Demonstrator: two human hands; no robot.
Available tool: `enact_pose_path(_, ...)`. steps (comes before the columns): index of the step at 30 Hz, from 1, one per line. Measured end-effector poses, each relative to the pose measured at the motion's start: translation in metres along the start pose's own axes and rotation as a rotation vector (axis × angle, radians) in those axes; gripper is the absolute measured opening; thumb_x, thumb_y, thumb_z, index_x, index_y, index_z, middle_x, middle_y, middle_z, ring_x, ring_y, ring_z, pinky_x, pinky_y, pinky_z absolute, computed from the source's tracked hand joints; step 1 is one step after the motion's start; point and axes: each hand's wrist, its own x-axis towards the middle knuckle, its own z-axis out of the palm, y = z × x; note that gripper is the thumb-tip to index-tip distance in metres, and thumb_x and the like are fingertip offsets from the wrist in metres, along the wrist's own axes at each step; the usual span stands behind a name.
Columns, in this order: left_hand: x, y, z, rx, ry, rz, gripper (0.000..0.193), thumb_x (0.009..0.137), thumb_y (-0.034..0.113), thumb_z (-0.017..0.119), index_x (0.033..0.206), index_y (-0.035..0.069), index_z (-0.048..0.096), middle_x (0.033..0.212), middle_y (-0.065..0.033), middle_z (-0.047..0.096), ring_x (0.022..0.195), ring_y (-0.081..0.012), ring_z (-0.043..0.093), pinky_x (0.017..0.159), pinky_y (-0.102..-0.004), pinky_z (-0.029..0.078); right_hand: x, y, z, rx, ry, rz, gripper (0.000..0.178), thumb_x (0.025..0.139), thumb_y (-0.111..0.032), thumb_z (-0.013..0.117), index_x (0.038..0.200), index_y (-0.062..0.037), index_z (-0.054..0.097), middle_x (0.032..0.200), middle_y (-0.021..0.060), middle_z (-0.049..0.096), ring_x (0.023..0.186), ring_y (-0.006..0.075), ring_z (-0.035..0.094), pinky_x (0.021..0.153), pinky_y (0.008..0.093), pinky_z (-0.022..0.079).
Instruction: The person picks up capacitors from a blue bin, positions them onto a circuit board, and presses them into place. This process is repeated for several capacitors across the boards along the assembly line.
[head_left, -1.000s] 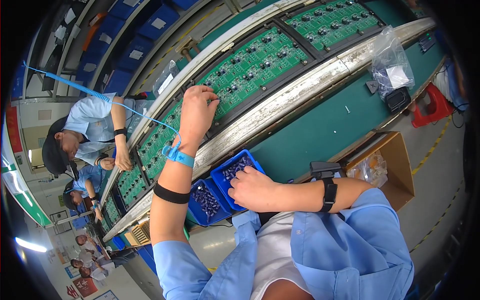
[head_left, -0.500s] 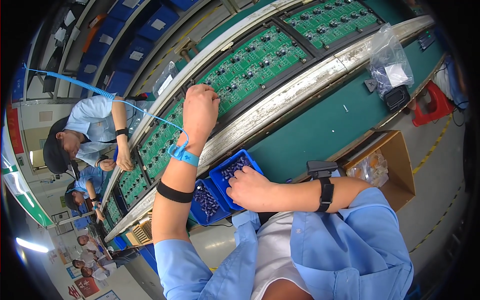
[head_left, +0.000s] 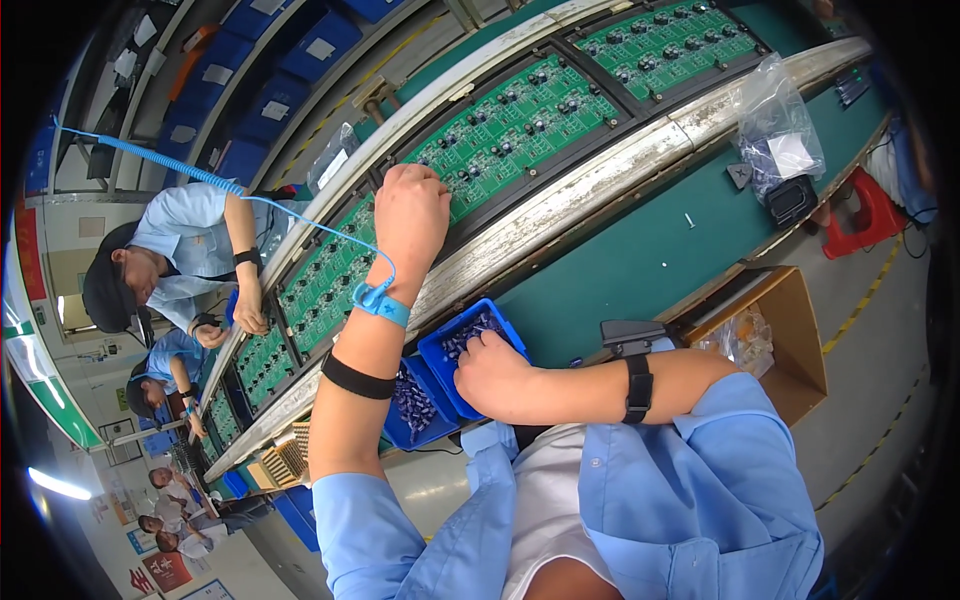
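Note:
My left hand [head_left: 412, 215] is over the near-left end of a green circuit board panel [head_left: 515, 130], its fingers curled down at the board; whatever they pinch is hidden beneath them. A blue wrist strap [head_left: 380, 303] with a coiled cord circles that wrist. My right hand [head_left: 495, 378] reaches into a blue bin [head_left: 513, 335] of small dark cylindrical parts [head_left: 470, 332], likely capacitors, with fingers bent among them. A second blue bin [head_left: 447, 432] beside it holds more such parts [head_left: 412, 402].
A white-edged rail [head_left: 560, 205] runs along the row of framed boards. On the green bench [head_left: 590, 275] lie a clear plastic bag [head_left: 780, 125] and a black device [head_left: 791, 201]. An open carton [head_left: 790, 350] stands at right. Co-workers [head_left: 180, 245] work at left.
My left hand has shifted slightly right along the board, still with curled fingers. My right hand stays in the bin with only a small movement.

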Motion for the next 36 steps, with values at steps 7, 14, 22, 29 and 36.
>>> enact_pose_path(7,-0.001,-0.007,0.023,-0.051,0.064,-0.007,0.009,0.083,0.014,0.076,0.085,0.007,0.081,0.104,-0.0049,0.074,0.110,-0.0290,0.064,0.093,-0.0452,0.052,0.006,0.010,0.017,0.011,-0.028,-0.010,0.016,0.083,-0.018,0.062,0.082,-0.0090,0.075,0.081,0.0085,0.072,0.085,0.0263,0.067,0.080,0.0412,0.046)
enact_pose_path(14,0.010,-0.008,0.036,-0.180,0.136,-0.050,0.010,0.084,0.013,0.077,0.088,0.005,0.082,0.105,-0.0094,0.075,0.108,-0.0311,0.066,0.098,-0.0431,0.052,-0.001,0.030,0.010,0.083,0.020,0.027,0.014,0.083,-0.016,0.063,0.087,-0.0078,0.074,0.084,0.0098,0.074,0.084,0.0301,0.070,0.080,0.0428,0.050)
enact_pose_path(22,0.020,0.016,0.045,-0.206,0.104,-0.055,0.011,0.083,0.016,0.079,0.088,0.007,0.082,0.106,-0.0094,0.075,0.109,-0.0322,0.065,0.098,-0.0440,0.051,-0.015,0.064,-0.033,0.515,0.084,0.124,0.015,0.082,-0.010,0.065,0.093,-0.0004,0.068,0.079,0.0163,0.070,0.074,0.0305,0.072,0.066,0.0412,0.056)
enact_pose_path(29,0.029,0.023,0.052,-0.265,0.142,-0.083,0.018,0.084,0.017,0.078,0.099,0.006,0.081,0.105,-0.0122,0.075,0.108,-0.0337,0.066,0.098,-0.0454,0.051,-0.032,0.102,-0.066,1.107,0.164,0.201,0.021,0.091,-0.009,0.069,0.110,0.0008,0.070,0.086,0.0106,0.072,0.075,0.0176,0.069,0.071,0.0306,0.056)
enact_pose_path(36,0.002,0.027,0.009,-0.465,0.225,-0.101,0.027,0.088,0.018,0.076,0.111,0.005,0.075,0.106,-0.0146,0.073,0.104,-0.0342,0.068,0.091,-0.0436,0.054,-0.036,0.164,-0.100,1.507,0.184,0.265,0.018,0.100,-0.011,0.066,0.112,0.0012,0.071,0.093,0.0013,0.071,0.083,0.0075,0.064,0.077,0.0255,0.054)
